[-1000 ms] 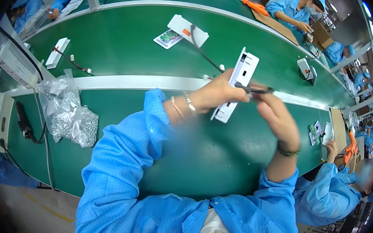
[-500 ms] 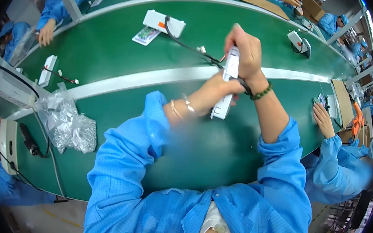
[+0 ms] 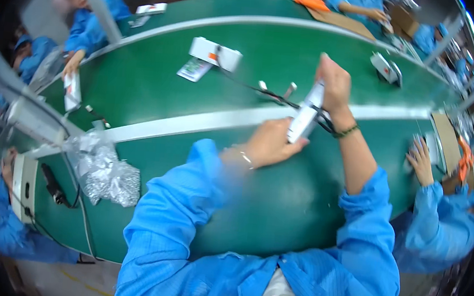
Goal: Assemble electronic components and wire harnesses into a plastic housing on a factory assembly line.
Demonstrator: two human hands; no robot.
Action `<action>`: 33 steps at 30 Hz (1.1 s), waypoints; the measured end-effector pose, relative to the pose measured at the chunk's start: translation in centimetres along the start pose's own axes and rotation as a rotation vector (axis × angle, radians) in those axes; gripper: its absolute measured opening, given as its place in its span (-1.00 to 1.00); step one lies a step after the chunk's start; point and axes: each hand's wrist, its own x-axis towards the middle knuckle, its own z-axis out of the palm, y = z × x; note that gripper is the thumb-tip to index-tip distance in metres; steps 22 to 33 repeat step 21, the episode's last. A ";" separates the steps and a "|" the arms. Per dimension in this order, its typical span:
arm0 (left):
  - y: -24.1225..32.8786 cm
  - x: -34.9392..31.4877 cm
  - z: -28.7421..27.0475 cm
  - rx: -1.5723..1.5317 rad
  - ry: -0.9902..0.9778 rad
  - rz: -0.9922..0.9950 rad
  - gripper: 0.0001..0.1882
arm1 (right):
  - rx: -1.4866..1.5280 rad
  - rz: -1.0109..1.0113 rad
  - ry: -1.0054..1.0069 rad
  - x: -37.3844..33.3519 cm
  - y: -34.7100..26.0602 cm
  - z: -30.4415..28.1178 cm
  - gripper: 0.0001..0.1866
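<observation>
Held between both hands is a slim white plastic casing (image 3: 305,119), tilted with its far end to the right. My left hand (image 3: 271,143) is closed on its near end. My right hand (image 3: 335,88) grips the far end, with its fingertips partly hidden. A black cable (image 3: 278,98) with small white connectors runs from the casing across the metal rail; part of it lies by my right wrist. Beyond, on the green bench, rest another white casing (image 3: 222,56) with an orange label and a small circuit board piece (image 3: 194,70).
A clear bag of small metal parts (image 3: 112,174) lies at the left, beside a black-handled tool (image 3: 53,184) and a cream box (image 3: 23,188). A pale metal rail (image 3: 194,123) crosses the bench. Co-workers sit left, right and far; one hand (image 3: 421,161) rests at the right.
The casing has turned and shifted right, and my left hand has slid to its near end. A co-worker's hand at the left has reached a white casing. The whole view has shifted slightly.
</observation>
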 end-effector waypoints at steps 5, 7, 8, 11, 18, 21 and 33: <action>-4.2 3.1 -5.3 0.140 0.317 0.160 -0.24 | 0.110 0.922 -0.021 2.6 12.7 -1.3 -0.32; -6.6 6.1 -7.1 0.320 0.482 0.094 -0.43 | -0.441 0.942 -0.055 -1.9 29.7 -5.6 -0.34; -8.8 3.7 -10.6 0.339 0.548 -0.063 -0.56 | -0.358 0.902 -0.128 -0.7 25.1 -1.9 -0.34; -11.8 1.7 -14.5 0.085 0.712 -0.224 -0.77 | -0.570 0.483 -0.424 4.4 13.4 3.4 -0.45; -11.1 -1.0 -15.9 -0.298 0.579 -0.553 -0.84 | -0.323 -0.164 -0.673 4.7 -2.7 19.1 -0.14; -10.1 -2.4 -16.0 -0.353 0.156 -0.789 -0.84 | -0.318 0.188 -0.938 4.9 -4.7 20.9 -0.04; -10.1 -2.4 -16.0 -0.353 0.156 -0.789 -0.84 | -0.318 0.188 -0.938 4.9 -4.7 20.9 -0.04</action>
